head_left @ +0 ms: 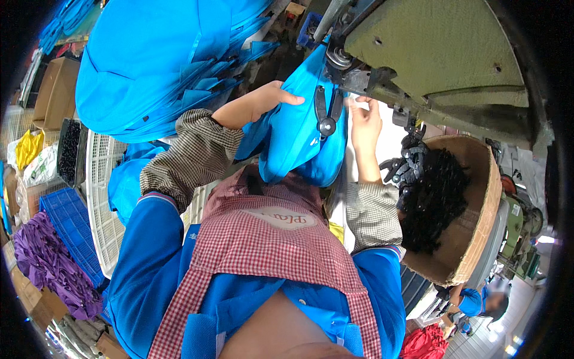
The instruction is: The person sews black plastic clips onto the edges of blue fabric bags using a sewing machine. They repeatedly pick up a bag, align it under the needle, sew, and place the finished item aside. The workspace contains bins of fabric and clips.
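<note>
A bright blue fabric piece (293, 140), perhaps a bag, hangs in folds beneath the head of a green machine (436, 51). My left hand (257, 105) grips its left edge, thumb lying on top of the cloth. On the front of the fabric sits a black looped strap with a round fitting (326, 124). To the right of the cloth, close under the machine's metal arm, is my right hand (366, 122). Its fingers are curled into a pinch at the fabric's far edge; what lies between the fingertips is too small to make out.
At my right stands a cardboard box (478, 221) full of black straps, several spilling over its near side. A big stack of blue fabric pieces (149, 66) rises at the left above a white plastic crate (98, 197). Purple cloth (54, 263) lies beside a blue basket (72, 230).
</note>
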